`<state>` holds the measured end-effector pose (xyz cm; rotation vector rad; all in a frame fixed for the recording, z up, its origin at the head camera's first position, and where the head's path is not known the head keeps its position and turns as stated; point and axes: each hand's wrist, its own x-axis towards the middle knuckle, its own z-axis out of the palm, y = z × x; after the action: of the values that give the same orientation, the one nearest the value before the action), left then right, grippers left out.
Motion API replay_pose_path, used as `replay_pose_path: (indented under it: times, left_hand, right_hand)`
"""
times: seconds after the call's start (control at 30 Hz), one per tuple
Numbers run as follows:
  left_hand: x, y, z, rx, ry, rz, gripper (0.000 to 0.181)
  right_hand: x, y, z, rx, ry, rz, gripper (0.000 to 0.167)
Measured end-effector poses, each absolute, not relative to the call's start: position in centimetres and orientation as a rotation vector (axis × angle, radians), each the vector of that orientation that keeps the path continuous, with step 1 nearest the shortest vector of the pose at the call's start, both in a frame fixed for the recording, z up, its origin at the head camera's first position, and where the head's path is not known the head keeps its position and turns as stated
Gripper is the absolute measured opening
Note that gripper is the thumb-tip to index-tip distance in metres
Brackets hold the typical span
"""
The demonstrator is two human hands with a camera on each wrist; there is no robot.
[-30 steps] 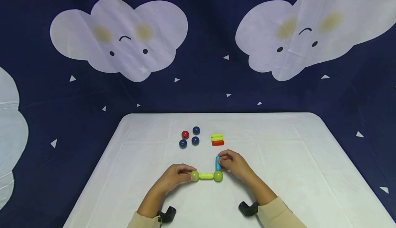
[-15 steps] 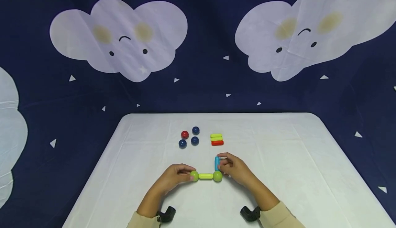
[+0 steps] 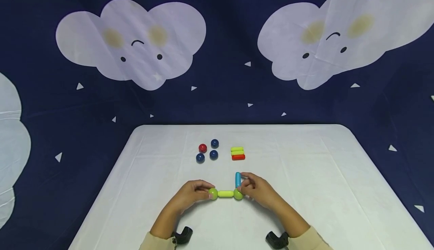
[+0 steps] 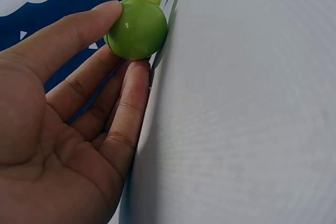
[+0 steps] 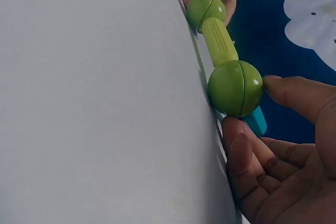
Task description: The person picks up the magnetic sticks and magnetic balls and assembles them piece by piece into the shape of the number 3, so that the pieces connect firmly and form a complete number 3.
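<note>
A yellow-green magnetic rod [image 3: 225, 194] joins two green balls in a row on the table. My left hand [image 3: 189, 196] pinches the left green ball [image 4: 137, 29] between thumb and fingers. At the row's other end, the thumb and fingers of my right hand [image 3: 259, 190] are around the right green ball [image 5: 234, 88], the thumb touching it. From that ball a blue rod [image 3: 238, 180] points away from me; the right index finger reaches beside its far end. In the right wrist view the ball and fingers hide most of the blue rod.
Beyond the hands lie a red ball [image 3: 202, 148] and several dark blue balls [image 3: 214, 155]. To their right, two yellow-green rods [image 3: 237, 149] lie side by side with a red rod [image 3: 238, 157]. The white table [image 3: 162, 174] ends at a dark blue cloud-patterned cloth [image 3: 223, 103].
My right hand has slid nearer along the blue rod, its thumb coming down from the rod to the right green ball. The left hand has kept its pinch in place.
</note>
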<state>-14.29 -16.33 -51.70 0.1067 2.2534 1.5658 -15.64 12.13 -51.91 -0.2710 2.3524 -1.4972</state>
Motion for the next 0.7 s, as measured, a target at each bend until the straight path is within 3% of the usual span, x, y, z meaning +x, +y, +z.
replay_pose_path:
  times: [0.27,0.7]
  left_hand:
    - [-14.12,-16.25,-51.48,0.123,2.234,1.594,0.035]
    - [-14.38,-16.70,-51.57,0.154,2.209,1.603,0.038]
  right_hand:
    - [-15.11,12.37,-51.55,-0.313,2.330,-1.459,0.071]
    - [-15.10,12.41,-52.50,-0.321,2.370,-1.451,0.071]
